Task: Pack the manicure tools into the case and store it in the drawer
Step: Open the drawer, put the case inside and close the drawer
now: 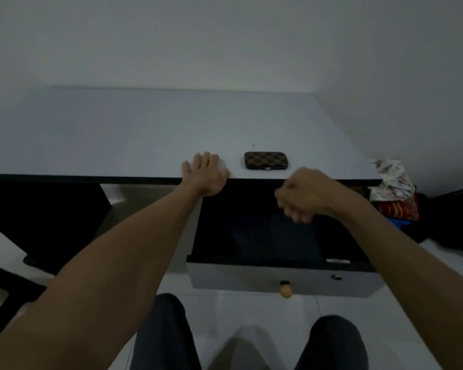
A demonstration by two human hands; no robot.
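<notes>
A brown checkered manicure case (267, 160) lies closed on the white desk top (145, 134), near its front edge. Below the edge, the drawer (284, 280) stands pulled out, dark inside, with a round wooden knob (286, 290) on its grey front. My left hand (205, 173) rests flat on the desk edge, left of the case, fingers spread and holding nothing. My right hand (304, 196) hovers blurred above the drawer, just in front of the case, fingers loosely curled; nothing shows in it.
A patterned cloth and red and blue packages (394, 193) are piled to the right of the desk. A dark bag (455, 222) sits on the floor beyond them. A wall closes the right side. My knees (166, 335) are below the drawer.
</notes>
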